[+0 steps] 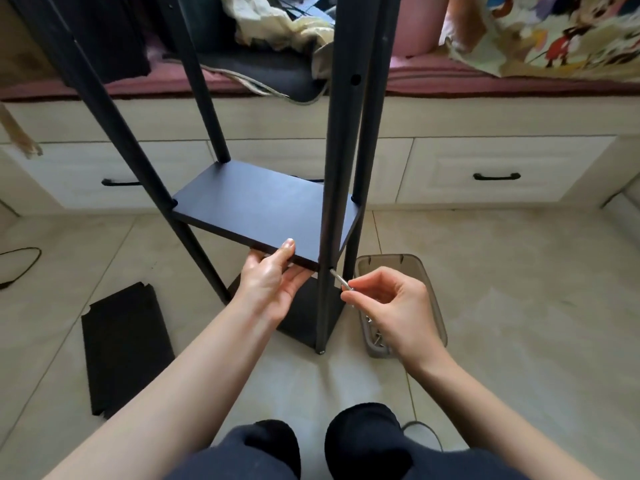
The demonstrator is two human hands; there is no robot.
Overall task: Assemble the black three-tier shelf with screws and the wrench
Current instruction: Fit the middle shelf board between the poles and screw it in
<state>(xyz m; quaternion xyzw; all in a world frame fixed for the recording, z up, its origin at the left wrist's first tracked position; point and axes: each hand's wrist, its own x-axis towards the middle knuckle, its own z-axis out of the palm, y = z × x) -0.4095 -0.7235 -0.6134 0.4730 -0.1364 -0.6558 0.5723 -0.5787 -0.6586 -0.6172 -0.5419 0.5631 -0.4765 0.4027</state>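
The left hand [273,282] grips the middle board [256,216], holding it level. The right hand [388,303] pinches the wrench [341,280]; keep it seated squarely in the post [329,202].

There is a single view, taken from a wide-angle camera worn on the person's head, looking forward and steeply down. It sits close above the black flat middle shelf board [256,206], which lies near the centre of the frame between four black round metal posts. Below the board the person's own dark-clad knees fill the bottom edge; above and behind it the view reaches cream drawer fronts. Straight lines bow toward the frame's edges.
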